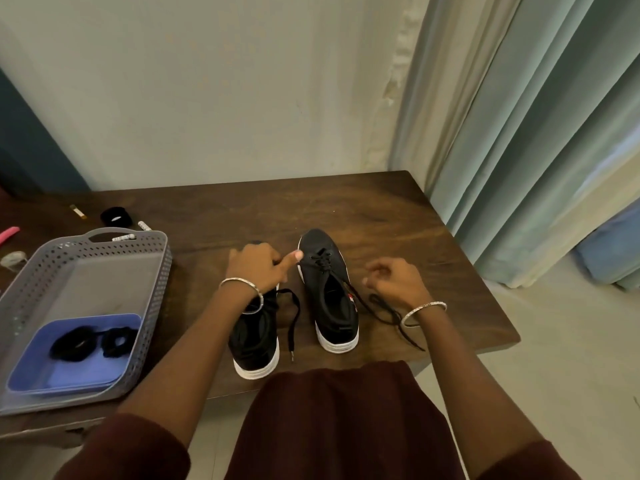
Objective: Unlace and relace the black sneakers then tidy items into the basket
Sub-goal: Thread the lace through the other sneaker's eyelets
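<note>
- Head view, progress: both black sneakers stand toes away from the person, near the near edge of the table (415, 216) and about midway along it.
- The right sneaker (334, 306) has lace crossed through its front eyelets only, and the rest of its lace (393, 317) trails loose toward the table's right edge.
- The left sneaker (254, 341) has a loose lace end (294, 318) lying between the two shoes; the arm hides its eyelets.
- The lacing looks unfinished on both. I cannot tell whether this is unlacing or relacing.
- The left hand (256, 266) curls its fingers over the front of the left sneaker, with the thumb stretched toward the right one.
- The right hand (398, 280) hovers just right of the right sneaker with its fingers curled in. Whether they pinch the lace cannot be told.
- Tidying seems barely begun. The grey basket (154, 299) at the near left corner holds a blue tray (52, 377) with black scrunchies (86, 342).
- Small items (116, 216) lie outside the basket, toward the far left corner.
- Room: dark wood tabletop, a pale wall (207, 98) behind it, a light curtain (519, 133) along the right and a pale floor.
</note>
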`<state>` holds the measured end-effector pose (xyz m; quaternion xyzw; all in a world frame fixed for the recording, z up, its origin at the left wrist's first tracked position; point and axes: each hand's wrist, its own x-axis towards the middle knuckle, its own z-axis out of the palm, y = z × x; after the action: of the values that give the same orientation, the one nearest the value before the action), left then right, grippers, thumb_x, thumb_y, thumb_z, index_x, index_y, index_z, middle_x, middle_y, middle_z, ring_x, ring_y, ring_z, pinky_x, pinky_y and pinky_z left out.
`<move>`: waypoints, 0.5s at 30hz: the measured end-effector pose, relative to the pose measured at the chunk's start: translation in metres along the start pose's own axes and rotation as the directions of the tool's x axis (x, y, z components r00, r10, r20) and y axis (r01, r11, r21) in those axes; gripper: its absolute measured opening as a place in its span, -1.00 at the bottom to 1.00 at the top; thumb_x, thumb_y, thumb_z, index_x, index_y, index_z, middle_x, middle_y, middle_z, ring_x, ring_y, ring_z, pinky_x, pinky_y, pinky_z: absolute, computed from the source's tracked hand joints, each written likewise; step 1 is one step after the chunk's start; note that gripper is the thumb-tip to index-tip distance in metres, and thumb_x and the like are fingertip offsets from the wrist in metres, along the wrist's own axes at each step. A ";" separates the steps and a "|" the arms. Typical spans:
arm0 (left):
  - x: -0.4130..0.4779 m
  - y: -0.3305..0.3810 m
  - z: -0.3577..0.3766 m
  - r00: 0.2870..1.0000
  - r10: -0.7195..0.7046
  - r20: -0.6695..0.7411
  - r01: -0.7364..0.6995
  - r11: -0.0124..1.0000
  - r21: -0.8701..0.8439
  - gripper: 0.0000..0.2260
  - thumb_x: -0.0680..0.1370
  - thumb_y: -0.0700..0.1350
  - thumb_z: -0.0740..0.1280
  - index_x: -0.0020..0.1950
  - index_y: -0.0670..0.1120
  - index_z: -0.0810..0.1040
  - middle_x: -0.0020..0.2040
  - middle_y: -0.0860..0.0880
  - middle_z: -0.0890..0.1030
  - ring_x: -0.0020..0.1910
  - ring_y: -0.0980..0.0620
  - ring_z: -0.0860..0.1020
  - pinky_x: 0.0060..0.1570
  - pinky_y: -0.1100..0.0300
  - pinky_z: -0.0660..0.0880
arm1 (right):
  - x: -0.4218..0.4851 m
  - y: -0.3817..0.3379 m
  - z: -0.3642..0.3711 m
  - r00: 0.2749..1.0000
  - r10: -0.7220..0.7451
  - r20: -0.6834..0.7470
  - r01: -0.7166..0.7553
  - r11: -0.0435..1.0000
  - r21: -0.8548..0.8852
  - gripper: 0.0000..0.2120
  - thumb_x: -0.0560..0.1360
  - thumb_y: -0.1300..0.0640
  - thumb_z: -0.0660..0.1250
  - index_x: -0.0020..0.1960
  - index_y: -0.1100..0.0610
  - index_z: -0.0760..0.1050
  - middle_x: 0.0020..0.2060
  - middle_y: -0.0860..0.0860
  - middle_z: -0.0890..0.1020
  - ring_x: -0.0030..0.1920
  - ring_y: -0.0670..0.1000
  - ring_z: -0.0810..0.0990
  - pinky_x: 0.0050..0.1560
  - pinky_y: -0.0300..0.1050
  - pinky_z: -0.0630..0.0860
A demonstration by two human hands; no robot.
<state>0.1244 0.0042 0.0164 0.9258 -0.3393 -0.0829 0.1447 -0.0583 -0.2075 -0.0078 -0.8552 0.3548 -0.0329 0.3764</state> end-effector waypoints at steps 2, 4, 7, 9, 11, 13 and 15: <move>-0.002 0.023 0.008 0.999 -0.038 0.019 0.037 0.998 0.049 -0.38 0.64 0.32 0.01 -0.28 -0.06 0.60 -0.26 0.01 0.67 -0.15 -0.02 0.58 0.16 -0.07 0.34 | -0.002 -0.020 0.013 0.996 -0.083 -0.034 0.085 0.995 0.052 -0.77 0.48 -0.03 0.48 0.12 -0.03 0.68 -0.07 -0.15 0.72 -0.01 -0.15 0.66 0.15 -0.17 0.56; -0.003 0.035 0.021 0.996 -0.075 -0.056 0.077 0.997 0.030 -0.56 0.68 0.19 0.07 -0.06 -0.11 0.54 -0.07 -0.13 0.67 0.01 -0.20 0.59 0.05 -0.05 0.38 | -0.001 -0.031 0.029 0.994 -0.098 -0.054 0.100 0.994 0.034 -0.78 0.50 -0.05 0.42 0.11 -0.05 0.69 -0.05 -0.14 0.74 0.04 -0.10 0.68 0.21 -0.01 0.57; -0.004 0.045 0.044 0.989 -0.100 -0.109 0.089 0.991 -0.103 -0.77 0.65 -0.02 0.25 0.28 -0.03 0.48 0.14 -0.11 0.64 0.16 -0.21 0.58 0.07 -0.05 0.43 | 0.002 -0.037 0.049 0.996 -0.021 -0.086 0.026 0.998 0.051 -0.84 0.52 0.05 0.41 0.08 0.00 0.70 -0.03 -0.05 0.74 0.10 0.04 0.67 0.21 0.10 0.57; -0.005 0.053 0.053 0.995 -0.097 -0.028 0.092 0.986 -0.139 -0.73 0.62 -0.04 0.30 0.33 0.05 0.51 0.22 -0.05 0.63 0.24 -0.16 0.56 0.20 -0.06 0.45 | -0.002 -0.042 0.056 0.990 0.034 -0.136 -0.023 0.996 0.082 -0.88 0.55 0.11 0.40 0.02 0.03 0.71 -0.04 0.01 0.74 0.09 0.08 0.66 0.17 0.07 0.57; -0.005 0.058 0.060 0.990 -0.143 -0.007 0.139 0.970 -0.198 -0.81 0.61 -0.04 0.33 0.22 0.05 0.58 0.17 -0.03 0.65 0.23 -0.12 0.56 0.21 -0.03 0.45 | -0.004 -0.042 0.064 0.981 0.071 -0.183 -0.048 0.991 0.127 -0.90 0.57 0.15 0.38 -0.01 0.09 0.68 -0.06 0.05 0.72 0.07 0.10 0.65 0.11 0.01 0.57; -0.005 0.060 0.066 0.976 -0.212 -0.051 0.192 0.945 -0.264 -0.91 0.60 -0.05 0.36 0.08 0.03 0.61 0.08 -0.01 0.67 0.17 -0.10 0.58 0.17 -0.02 0.45 | -0.004 -0.042 0.069 0.976 0.079 -0.201 -0.053 0.990 0.130 -0.89 0.60 0.18 0.34 -0.01 0.14 0.64 -0.06 0.09 0.71 0.06 0.12 0.64 0.05 -0.02 0.55; -0.006 0.061 0.070 0.968 -0.246 -0.053 0.213 0.913 -0.348 -0.94 0.59 -0.08 0.39 0.05 0.00 0.60 0.04 -0.04 0.67 0.12 -0.12 0.58 0.14 -0.04 0.48 | -0.003 -0.043 0.074 0.978 0.064 -0.199 -0.048 0.995 0.085 -0.89 0.62 0.21 0.29 -0.01 0.17 0.59 -0.03 0.12 0.69 0.06 0.16 0.63 0.02 0.00 0.52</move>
<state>0.0655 -0.0514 -0.0292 0.9232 -0.2015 -0.1121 0.3074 -0.0116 -0.1394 -0.0313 -0.8213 0.4136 -0.1229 0.3731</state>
